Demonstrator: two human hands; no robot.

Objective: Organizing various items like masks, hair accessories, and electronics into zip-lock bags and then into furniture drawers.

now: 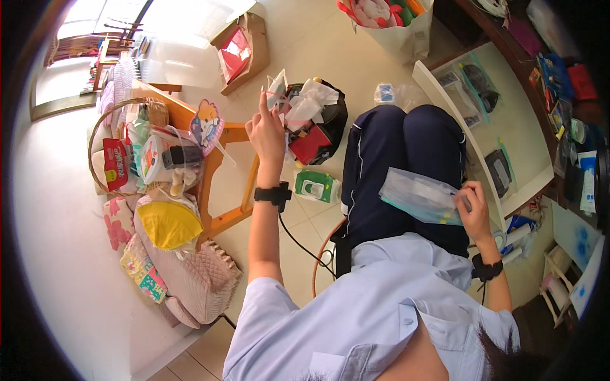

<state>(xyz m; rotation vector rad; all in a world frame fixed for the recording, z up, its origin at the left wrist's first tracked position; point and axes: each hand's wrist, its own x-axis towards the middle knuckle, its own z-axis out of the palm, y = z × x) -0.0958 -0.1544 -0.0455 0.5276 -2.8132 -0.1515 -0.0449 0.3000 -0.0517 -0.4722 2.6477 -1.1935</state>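
Observation:
My right hand (472,209) pinches the end of a clear zip bag (414,195) with a teal edge, which lies across my thighs in dark trousers (381,147). My left hand (267,135) is stretched out beside a black waste bin (333,114) heaped with white tissues (312,102). Its index finger points away from me and the other fingers are curled. A crumpled clear wrapper with a pink strip (278,88) shows right by that finger; whether the hand holds it is unclear. On my right, an open drawer (517,128) contains several zip bags with dark items (499,172).
A green wipes pack (314,185) lies on the floor near the bin. On the left are a wooden chair (228,221), a wicker basket (97,157) and a yellow hat (169,225). A cardboard box (259,52) and a full white bag (400,40) stand farther off.

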